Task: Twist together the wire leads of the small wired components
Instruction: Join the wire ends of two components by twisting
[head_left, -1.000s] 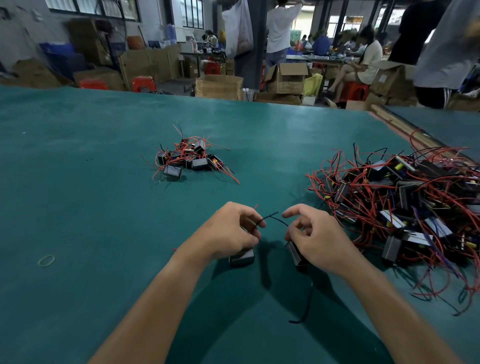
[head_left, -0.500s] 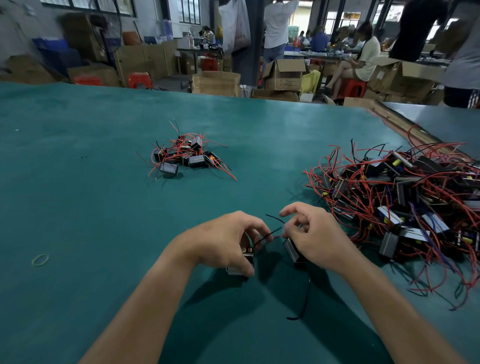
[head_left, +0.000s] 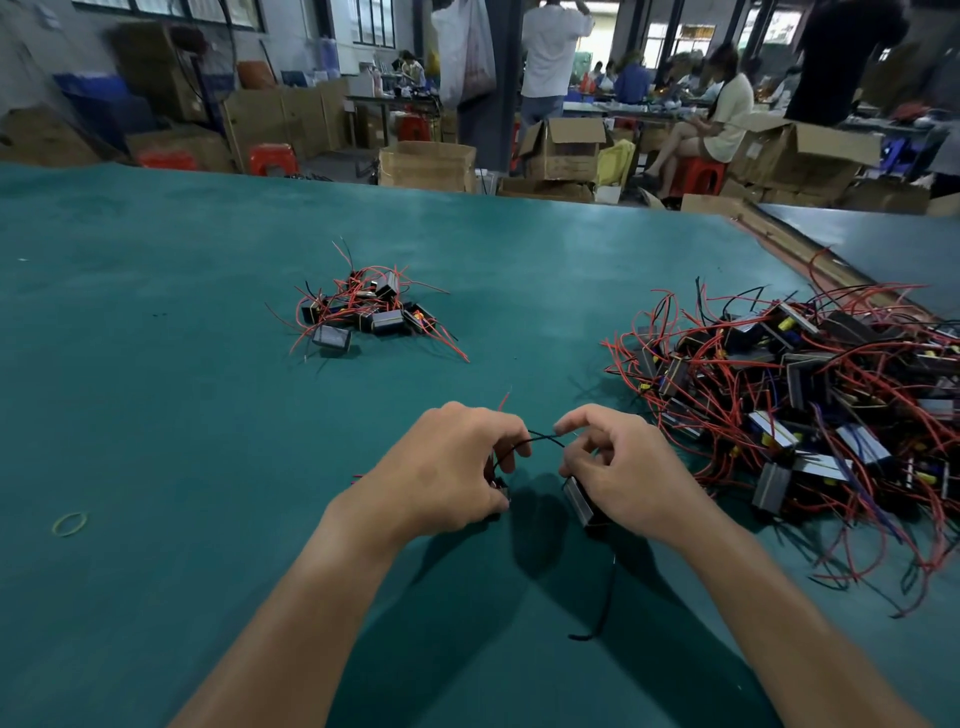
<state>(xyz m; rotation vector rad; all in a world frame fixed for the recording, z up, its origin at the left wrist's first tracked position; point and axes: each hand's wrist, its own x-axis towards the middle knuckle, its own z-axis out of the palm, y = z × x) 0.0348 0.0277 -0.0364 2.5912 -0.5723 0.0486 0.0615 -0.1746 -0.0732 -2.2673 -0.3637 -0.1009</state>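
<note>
Beyond the far edge of the table (head_left: 156, 364), at 12 o'clock, open cardboard boxes (head_left: 563, 148) stand on the floor; what they hold cannot be made out. On the green table itself nothing sits in a container: a small pile (head_left: 363, 312) of black components with red wires lies at 11 o'clock from the hands, a far larger heap (head_left: 805, 395) of the same parts sprawls at 2 to 3 o'clock, and a rubber band (head_left: 69, 524) lies alone at 9 o'clock

Both forearms reach in from 6 o'clock and meet low over the table at centre. The left hand (head_left: 452, 467) is curled palm-down over one component (head_left: 500, 486), mostly hidden beneath it, its grip closed with fingertips pinching one end of the black leads (head_left: 543, 441). The right hand (head_left: 618, 467) holds the other component (head_left: 579, 501) under its palm, thumb and forefinger pinched tight on the other end. The leads cross in the gap between the two hands. A red lead (head_left: 504, 401) pokes up at 12 o'clock from the left hand, and a loose black wire (head_left: 605, 597) trails from the right-hand component towards 6 o'clock
</note>
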